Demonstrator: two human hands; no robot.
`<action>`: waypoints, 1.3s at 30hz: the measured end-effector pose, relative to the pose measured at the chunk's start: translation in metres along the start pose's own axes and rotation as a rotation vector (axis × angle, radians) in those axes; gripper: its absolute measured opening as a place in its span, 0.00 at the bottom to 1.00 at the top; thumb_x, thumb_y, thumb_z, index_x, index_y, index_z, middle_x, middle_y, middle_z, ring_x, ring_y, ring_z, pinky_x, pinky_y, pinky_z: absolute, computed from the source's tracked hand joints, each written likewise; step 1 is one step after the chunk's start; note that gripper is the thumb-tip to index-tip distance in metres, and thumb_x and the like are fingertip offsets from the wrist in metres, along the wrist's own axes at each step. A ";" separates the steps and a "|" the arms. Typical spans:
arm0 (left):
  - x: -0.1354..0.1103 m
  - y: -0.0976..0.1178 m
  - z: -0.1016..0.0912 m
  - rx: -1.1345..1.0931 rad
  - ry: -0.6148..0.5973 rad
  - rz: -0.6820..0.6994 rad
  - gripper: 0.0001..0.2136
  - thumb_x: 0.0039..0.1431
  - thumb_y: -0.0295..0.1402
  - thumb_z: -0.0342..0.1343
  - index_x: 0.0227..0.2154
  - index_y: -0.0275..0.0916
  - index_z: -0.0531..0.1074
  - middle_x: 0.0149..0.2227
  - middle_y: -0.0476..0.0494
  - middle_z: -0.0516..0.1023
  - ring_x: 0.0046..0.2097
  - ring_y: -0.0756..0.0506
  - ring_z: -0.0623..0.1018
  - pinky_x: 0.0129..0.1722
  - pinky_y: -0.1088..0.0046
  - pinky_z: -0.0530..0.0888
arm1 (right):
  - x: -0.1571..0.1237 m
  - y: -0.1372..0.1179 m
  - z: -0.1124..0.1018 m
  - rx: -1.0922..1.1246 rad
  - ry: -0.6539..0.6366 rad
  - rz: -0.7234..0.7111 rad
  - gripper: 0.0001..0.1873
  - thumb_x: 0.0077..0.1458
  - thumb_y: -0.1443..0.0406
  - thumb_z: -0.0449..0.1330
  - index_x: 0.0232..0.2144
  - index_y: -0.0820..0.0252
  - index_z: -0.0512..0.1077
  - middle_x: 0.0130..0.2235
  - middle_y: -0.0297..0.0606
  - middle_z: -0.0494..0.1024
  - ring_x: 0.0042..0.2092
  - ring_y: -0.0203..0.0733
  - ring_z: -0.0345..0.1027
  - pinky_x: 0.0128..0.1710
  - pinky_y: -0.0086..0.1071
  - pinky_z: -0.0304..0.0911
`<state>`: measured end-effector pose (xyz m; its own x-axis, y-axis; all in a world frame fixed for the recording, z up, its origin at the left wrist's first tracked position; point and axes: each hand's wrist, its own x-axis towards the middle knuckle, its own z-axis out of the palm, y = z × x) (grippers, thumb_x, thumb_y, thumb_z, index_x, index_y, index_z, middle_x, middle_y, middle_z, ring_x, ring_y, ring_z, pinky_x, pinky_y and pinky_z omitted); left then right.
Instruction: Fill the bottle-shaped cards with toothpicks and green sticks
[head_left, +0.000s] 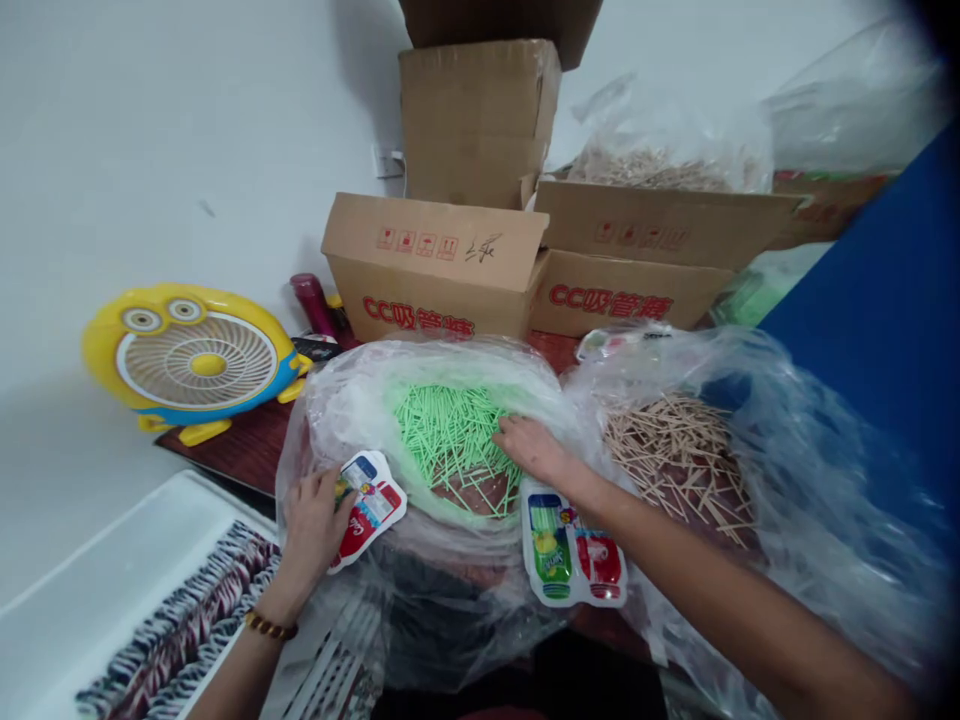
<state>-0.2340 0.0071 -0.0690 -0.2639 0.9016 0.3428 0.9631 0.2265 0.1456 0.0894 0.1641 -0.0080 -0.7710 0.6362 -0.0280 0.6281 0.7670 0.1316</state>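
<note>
My left hand [319, 525] is closed on the edge of a flat bottle-shaped packet [375, 505] with cola and lemon-soda pictures. Beside it lies an open clear plastic bag [337, 390] holding a heap of thin green straws [442, 430]. My right hand [532, 447] reaches to the right side of this heap, its fingers bent together at the straws; whatever is between the fingertips is hidden. Under my right forearm rests a second packet [551, 550], showing a green and a red bottle.
To the right, another plastic bag [795, 420] contains tan straws [675, 455]. Cardboard boxes [435, 260] stand along the back. A yellow fan [202, 355] and a maroon flask [313, 305] are at the left, above a white foam box [82, 560] with striped packs. A blue panel [877, 300] rises at right.
</note>
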 end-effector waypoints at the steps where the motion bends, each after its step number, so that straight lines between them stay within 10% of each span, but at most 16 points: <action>1: 0.000 0.000 0.001 0.016 -0.032 -0.018 0.19 0.60 0.38 0.48 0.50 0.34 0.69 0.47 0.32 0.72 0.49 0.32 0.70 0.46 0.54 0.68 | 0.004 0.002 0.003 -0.004 -0.002 -0.029 0.11 0.60 0.71 0.51 0.39 0.63 0.74 0.42 0.46 0.73 0.45 0.47 0.64 0.40 0.35 0.60; 18: 0.022 -0.014 0.013 -0.154 -0.016 0.012 0.16 0.58 0.41 0.51 0.44 0.37 0.70 0.42 0.38 0.72 0.45 0.37 0.72 0.46 0.60 0.68 | 0.032 0.007 0.027 0.048 0.039 -0.169 0.12 0.60 0.72 0.49 0.37 0.65 0.73 0.44 0.48 0.69 0.51 0.52 0.57 0.47 0.42 0.58; 30: 0.040 -0.012 -0.025 -0.220 -0.041 0.089 0.14 0.61 0.38 0.44 0.36 0.39 0.73 0.34 0.41 0.74 0.39 0.41 0.75 0.41 0.67 0.70 | 0.043 0.002 0.021 0.558 0.132 -0.012 0.10 0.61 0.65 0.52 0.29 0.61 0.70 0.31 0.36 0.72 0.36 0.39 0.64 0.41 0.32 0.59; 39: 0.025 0.004 -0.065 -0.423 0.015 -0.179 0.15 0.60 0.41 0.47 0.39 0.39 0.74 0.33 0.44 0.80 0.32 0.43 0.77 0.32 0.72 0.70 | 0.044 -0.035 0.021 1.118 0.313 0.234 0.18 0.58 0.55 0.48 0.30 0.60 0.71 0.32 0.35 0.77 0.34 0.39 0.67 0.37 0.32 0.60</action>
<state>-0.2398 0.0066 0.0003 -0.4275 0.8559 0.2909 0.7969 0.2048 0.5684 0.0354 0.1673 -0.0345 -0.5198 0.8418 0.1459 0.3806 0.3810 -0.8426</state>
